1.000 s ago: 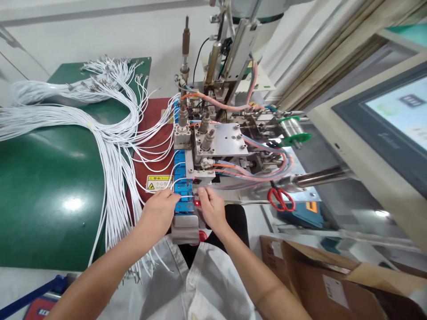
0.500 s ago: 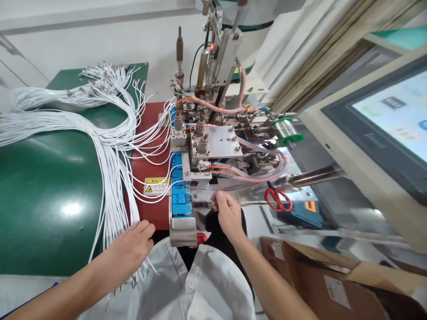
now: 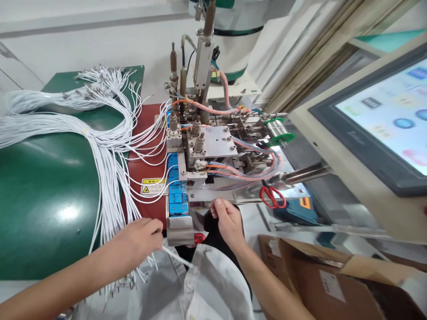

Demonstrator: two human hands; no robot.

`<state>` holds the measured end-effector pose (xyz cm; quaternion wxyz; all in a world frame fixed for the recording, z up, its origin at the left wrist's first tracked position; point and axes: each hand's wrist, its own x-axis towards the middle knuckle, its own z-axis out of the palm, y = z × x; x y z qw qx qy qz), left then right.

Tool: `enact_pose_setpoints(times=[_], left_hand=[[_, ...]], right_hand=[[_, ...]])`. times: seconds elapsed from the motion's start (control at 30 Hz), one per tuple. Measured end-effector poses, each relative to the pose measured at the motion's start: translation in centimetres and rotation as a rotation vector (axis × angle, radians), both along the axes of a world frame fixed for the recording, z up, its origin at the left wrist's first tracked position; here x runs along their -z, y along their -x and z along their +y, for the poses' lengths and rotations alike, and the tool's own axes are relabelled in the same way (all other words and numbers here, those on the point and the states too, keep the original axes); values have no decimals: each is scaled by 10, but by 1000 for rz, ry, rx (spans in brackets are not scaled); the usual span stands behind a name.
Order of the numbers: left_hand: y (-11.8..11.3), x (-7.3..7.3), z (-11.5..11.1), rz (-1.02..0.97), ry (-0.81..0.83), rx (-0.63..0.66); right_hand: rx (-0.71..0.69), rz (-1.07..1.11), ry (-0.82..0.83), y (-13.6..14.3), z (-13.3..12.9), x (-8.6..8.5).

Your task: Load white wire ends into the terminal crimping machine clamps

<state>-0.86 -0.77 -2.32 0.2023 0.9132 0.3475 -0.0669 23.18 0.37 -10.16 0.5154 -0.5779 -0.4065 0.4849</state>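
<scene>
My left hand [image 3: 142, 238] is closed on a white cable [image 3: 177, 257], whose end sticks out to the right over my lap. Beside that hand, a thick bundle of white cables [image 3: 108, 191] hangs over the front edge of the green table. My right hand [image 3: 227, 223] is curled with thumb and fingers pressed together, just in front of the machine; whether it holds anything cannot be seen. Between the hands runs a row of blue clamp blocks [image 3: 178, 208], with white cables leading into several of them. A bent metal guard [image 3: 180, 231] closes the row at the near end.
The machine [image 3: 213, 142] with cylinders and hoses stands ahead, a solder-like wire spool [image 3: 279, 132] at its right. Red-handled scissors [image 3: 272, 197] hang at its front edge. A touch screen [image 3: 383, 120] juts in from the right above a cardboard box [image 3: 300, 275]. A warning label [image 3: 154, 187] marks the red plate.
My left hand has moved right, away from the bundle, with a white cable now showing in it. My right hand stays almost in place. The view has shifted slightly.
</scene>
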Motion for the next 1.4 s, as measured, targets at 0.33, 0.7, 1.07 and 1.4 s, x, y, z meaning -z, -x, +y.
enact_pose_setpoints(times=[0.33, 0.7, 1.07, 1.4], left_hand=[[-60, 14, 11, -462, 20, -466], [-79, 15, 19, -799, 581, -741], [-78, 19, 22, -761, 500, -809], [-77, 18, 23, -831, 600, -975]], right_hand=[[12, 268, -149, 12, -9, -23], [-162, 318, 80, 19, 3, -26], [-165, -171, -271, 16, 7, -48], [14, 522, 109, 42, -2, -29]])
